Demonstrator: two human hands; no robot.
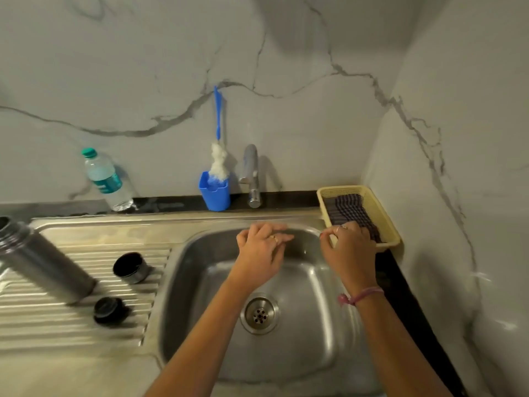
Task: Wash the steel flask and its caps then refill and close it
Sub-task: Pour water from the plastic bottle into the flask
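The steel flask is lying uncapped on the ribbed drainboard, its two caps sitting apart beside it. I'm judging washing finished and drying coming up: my right hand is pinching the checked cloth in the yellow basket, while my left hand is hovering over the sink, fingers relaxed, holding nothing. Next I'm lifting the cloth clear of the basket rim; the basin is giving open room, the right-hand wall sitting close.

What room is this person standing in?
Most likely a kitchen, at the washing-up spot. There's a steel sink with a ridged draining board, a tap at the marble wall, and a bottle brush standing in a blue holder.
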